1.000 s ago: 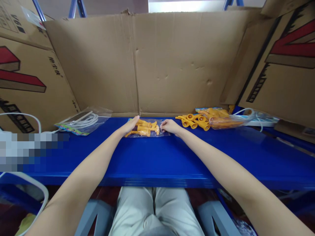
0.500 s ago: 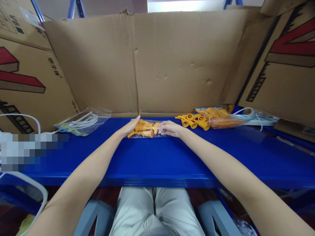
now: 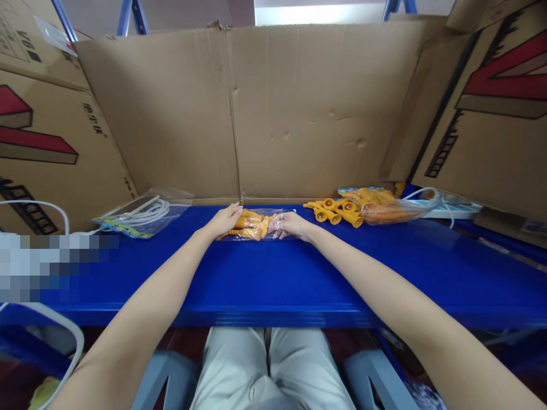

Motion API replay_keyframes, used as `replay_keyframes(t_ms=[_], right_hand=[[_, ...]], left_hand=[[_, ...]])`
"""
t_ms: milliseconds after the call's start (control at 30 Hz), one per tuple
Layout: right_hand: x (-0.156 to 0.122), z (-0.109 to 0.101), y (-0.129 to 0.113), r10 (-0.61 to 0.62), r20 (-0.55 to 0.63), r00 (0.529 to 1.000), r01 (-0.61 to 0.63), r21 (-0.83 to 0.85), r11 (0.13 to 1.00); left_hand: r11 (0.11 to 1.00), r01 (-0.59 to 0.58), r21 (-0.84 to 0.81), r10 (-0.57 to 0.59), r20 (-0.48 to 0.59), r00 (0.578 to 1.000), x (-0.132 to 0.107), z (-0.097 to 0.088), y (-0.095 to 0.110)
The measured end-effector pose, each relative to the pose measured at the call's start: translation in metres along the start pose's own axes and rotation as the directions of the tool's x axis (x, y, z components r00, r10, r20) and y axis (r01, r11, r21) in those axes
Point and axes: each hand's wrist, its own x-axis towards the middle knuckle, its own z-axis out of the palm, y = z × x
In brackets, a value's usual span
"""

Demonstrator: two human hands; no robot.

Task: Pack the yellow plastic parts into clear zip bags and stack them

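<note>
A clear plastic bag [image 3: 252, 224] with several orange horn-shaped plastic pieces inside lies at the back middle of the blue table. My left hand [image 3: 228, 219] closes over the bag's left end, fingers on top. At the right end, my right hand [image 3: 292, 224] has its fingers curled into the clear film beside the orange pieces. Part of the contents is hidden under both hands. Further right, several loose orange horn-shaped pieces [image 3: 337, 212] lie in a small pile.
Beyond the loose pile sits another filled bag of orange pieces [image 3: 380, 206]. A bag with a coiled white cable [image 3: 149, 213] rests at the left. Cardboard [image 3: 299, 114] walls the back and sides of the blue table [image 3: 273, 279]. A white power strip [image 3: 455, 209] is at far right.
My left fingers have come over the top of the bag. The orange pieces inside have shifted slightly left and bunched together, and my right fingers have curled further into the film.
</note>
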Motion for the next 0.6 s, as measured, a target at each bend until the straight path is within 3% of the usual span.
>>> replay_keyframes(t_ms=[267, 333, 400, 433, 500, 600], right_hand=[[0.0, 0.0, -0.001, 0.048, -0.008, 0.999, -0.047, 0.056, 0.997], [0.001, -0.003, -0.001, 0.025, -0.011, 1.0, -0.025, -0.004, 1.0], [0.002, -0.011, -0.002, -0.031, -0.072, 0.997, 0.017, -0.193, 0.981], [0.002, -0.016, -0.002, -0.08, -0.128, 0.989, 0.032, -0.342, 0.939], [0.001, -0.029, -0.003, -0.213, -0.248, 0.945, -0.003, -0.657, 0.754], [-0.006, -0.052, -0.003, -0.357, -0.403, 0.843, -0.223, -0.865, 0.45]], left_hand=[[0.989, 0.019, 0.145, -0.047, 0.191, 0.98, 0.0, 0.007, -0.002], [0.987, 0.027, 0.161, -0.056, 0.181, 0.982, 0.0, 0.009, -0.002], [0.982, 0.027, 0.186, -0.058, 0.164, 0.985, 0.0, 0.01, -0.002], [0.979, 0.03, 0.201, -0.062, 0.158, 0.986, 0.0, 0.009, -0.002], [0.973, 0.04, 0.228, -0.074, 0.144, 0.987, 0.0, 0.008, -0.002], [0.962, 0.081, 0.261, -0.114, 0.113, 0.987, 0.0, 0.005, -0.004]])
